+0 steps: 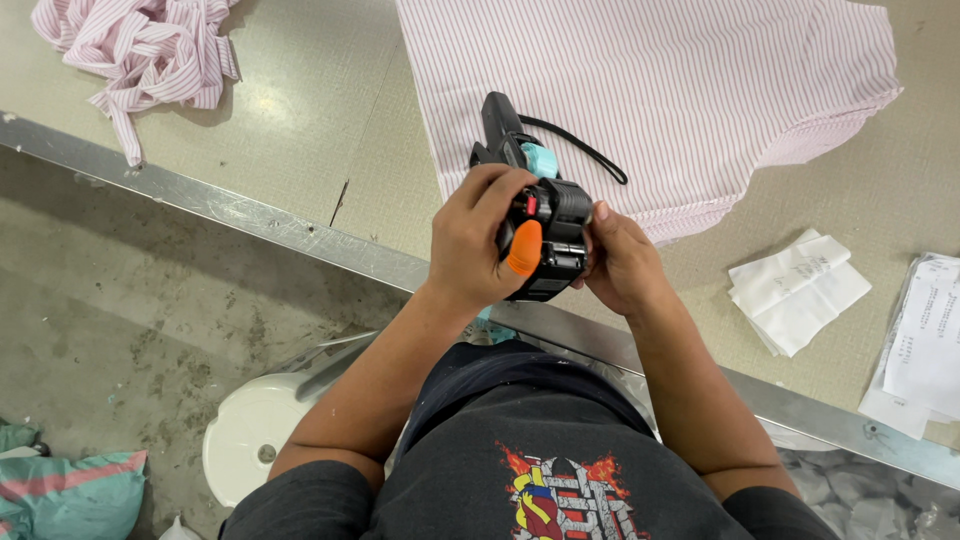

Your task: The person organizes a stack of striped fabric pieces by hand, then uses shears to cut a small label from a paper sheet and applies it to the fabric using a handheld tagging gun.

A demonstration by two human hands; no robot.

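Both hands meet over the near edge of the table, forearms angled in from either side of the body. The left hand [470,245] wraps the side of a black handheld label gun [545,225], fingers curled over its top and the thumb, capped in an orange rubber finger cot [524,248], pressed against the gun's near face. The right hand [622,262] closes on the opposite side, its thumb tip resting at the upper right corner of the gun body; the rest of its fingers are tucked behind the tool, so how firmly they press is hard to judge. The label gun sits squeezed between the two palms, tipped so its handle points away from the person, with a teal part showing near the middle and a small red part just above the orange cot. A black wrist strap [580,150] loops off the handle and lies on the cloth beyond.

Right behind the gun lies a stack of pink-and-white striped fabric pieces [680,90], flat on the table [300,130], its near edge just past the hands. At the far left corner sits a loose heap of striped fabric strips [140,50]. To the right of the hands, well apart, lies a small pile of folded white papers [800,290], and further right a clear sleeve of printed sheets [925,340]. The table's metal edge rail [200,200] runs diagonally beneath the wrists. Below it, on the concrete floor, stands a white round stool [250,430], with a teal and pink bag [70,490] at the lower left.
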